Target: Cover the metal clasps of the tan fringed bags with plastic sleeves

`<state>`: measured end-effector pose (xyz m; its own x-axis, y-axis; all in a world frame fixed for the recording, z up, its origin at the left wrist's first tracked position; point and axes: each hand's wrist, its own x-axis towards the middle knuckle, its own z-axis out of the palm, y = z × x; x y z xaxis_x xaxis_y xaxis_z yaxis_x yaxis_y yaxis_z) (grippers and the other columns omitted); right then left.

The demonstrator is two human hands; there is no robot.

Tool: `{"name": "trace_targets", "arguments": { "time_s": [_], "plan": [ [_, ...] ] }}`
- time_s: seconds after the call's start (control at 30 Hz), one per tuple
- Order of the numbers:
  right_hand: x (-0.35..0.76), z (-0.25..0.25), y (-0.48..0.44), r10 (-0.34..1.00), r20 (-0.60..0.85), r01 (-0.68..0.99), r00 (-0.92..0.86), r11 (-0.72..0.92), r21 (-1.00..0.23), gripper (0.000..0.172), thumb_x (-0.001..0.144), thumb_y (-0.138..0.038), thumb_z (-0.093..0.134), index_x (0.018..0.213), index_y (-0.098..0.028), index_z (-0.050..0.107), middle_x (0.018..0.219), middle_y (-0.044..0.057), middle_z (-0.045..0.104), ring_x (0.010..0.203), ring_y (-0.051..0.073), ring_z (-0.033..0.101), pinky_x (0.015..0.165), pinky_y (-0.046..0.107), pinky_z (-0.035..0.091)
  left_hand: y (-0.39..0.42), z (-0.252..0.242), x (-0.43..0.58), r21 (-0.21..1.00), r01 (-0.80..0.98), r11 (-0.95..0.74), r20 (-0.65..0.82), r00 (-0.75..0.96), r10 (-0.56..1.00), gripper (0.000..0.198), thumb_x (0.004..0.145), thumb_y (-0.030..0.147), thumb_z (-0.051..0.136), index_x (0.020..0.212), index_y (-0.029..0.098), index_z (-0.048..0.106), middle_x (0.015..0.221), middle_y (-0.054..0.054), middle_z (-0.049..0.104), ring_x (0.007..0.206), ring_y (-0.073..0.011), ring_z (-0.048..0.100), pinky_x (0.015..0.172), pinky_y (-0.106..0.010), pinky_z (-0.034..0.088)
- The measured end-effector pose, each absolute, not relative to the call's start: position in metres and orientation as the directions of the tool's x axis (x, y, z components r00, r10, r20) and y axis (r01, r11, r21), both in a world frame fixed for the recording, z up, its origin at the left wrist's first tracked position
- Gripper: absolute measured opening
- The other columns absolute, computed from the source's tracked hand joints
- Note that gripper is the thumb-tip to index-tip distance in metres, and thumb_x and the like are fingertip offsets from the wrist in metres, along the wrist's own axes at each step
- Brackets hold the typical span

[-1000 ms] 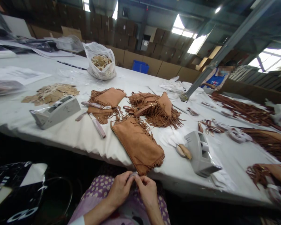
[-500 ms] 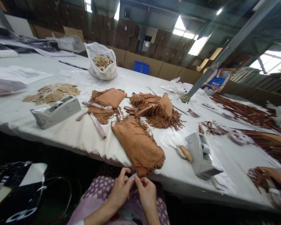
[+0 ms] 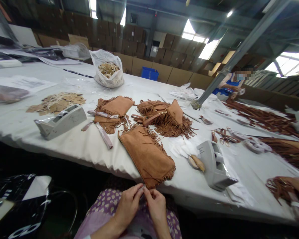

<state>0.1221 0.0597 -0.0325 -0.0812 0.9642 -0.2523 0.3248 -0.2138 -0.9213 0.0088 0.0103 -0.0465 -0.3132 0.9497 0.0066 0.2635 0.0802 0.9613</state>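
A tan suede pouch with fringe (image 3: 147,156) lies at the table's front edge, its lower corner pointing at me. Just below that corner, my left hand (image 3: 128,204) and my right hand (image 3: 155,204) meet above my lap, fingertips pinched together. Between them is a small whitish bit, too small to make out. My right fingers are right at the pouch's corner; whether they grip it is hidden. Behind the pouch lie another fringed bag with a strap (image 3: 164,116) and a smaller suede piece (image 3: 118,106) with wrapped strips beside it.
Grey tape dispensers stand at left (image 3: 61,122) and right (image 3: 215,166). Tan cut pieces (image 3: 57,102) are heaped near the left one. Farther back are a white plastic bag (image 3: 108,73) and a blue bin (image 3: 149,73). A co-worker (image 3: 229,84) is across the table by brown fringed material (image 3: 261,116).
My left index finger, raised before, has come down onto the pinch. The pouch has stayed in place. The co-worker across the table has lifted their hands. My view has tilted slightly.
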Motion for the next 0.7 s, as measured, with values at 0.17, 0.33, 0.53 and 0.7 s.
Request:
{"name": "trace_targets", "arguments": {
  "time_s": [0.17,0.33,0.53,0.7],
  "plan": [
    [0.126,-0.036,0.058,0.96,-0.231,0.235,-0.157,-0.191,-0.953,0.044,0.066,-0.057,0.066,0.059,-0.014,0.061,0.051,0.001,0.057,0.048,0.013,0.048,0.047,0.024,0.038,0.021,-0.042,0.014,0.846,-0.389,0.366,-0.475,-0.236,0.848,0.031,0.075,0.046,0.06,0.074,0.015,0.062,0.045,0.005,0.051,0.031,-0.0087,0.044,0.033,-0.019,0.033],
    [0.129,-0.038,0.057,0.963,-0.213,0.288,-0.166,-0.159,-0.944,0.04,0.071,-0.053,0.063,0.066,-0.014,0.065,0.055,0.003,0.061,0.051,0.016,0.053,0.051,0.025,0.041,0.022,-0.04,0.009,0.608,-0.639,0.471,-0.647,-0.056,0.761,0.022,0.068,0.037,0.066,0.059,0.019,0.057,0.047,0.006,0.048,0.035,-0.0062,0.037,0.037,-0.019,0.032],
    [0.151,-0.031,0.056,0.986,-0.167,0.464,-0.012,-0.143,-0.874,0.034,0.073,-0.048,0.059,0.07,-0.017,0.07,0.064,0.007,0.068,0.057,0.02,0.059,0.053,0.027,0.043,0.021,-0.033,0.006,0.798,-0.481,0.363,-0.518,-0.239,0.821,0.034,0.071,0.048,0.063,0.057,0.018,0.055,0.04,0.004,0.05,0.034,-0.01,0.045,0.039,-0.021,0.034],
    [0.144,-0.019,0.036,0.939,-0.337,0.135,-0.072,-0.326,-0.936,0.042,0.072,-0.052,0.063,0.094,-0.016,0.064,0.081,0.008,0.07,0.038,0.01,0.045,0.036,0.023,0.035,0.018,-0.026,0.006,0.948,-0.133,0.29,-0.319,-0.359,0.877,0.042,0.078,0.053,0.054,0.081,0.013,0.065,0.045,0.002,0.057,0.04,-0.0138,0.055,0.043,-0.022,0.04]
  ]
}}
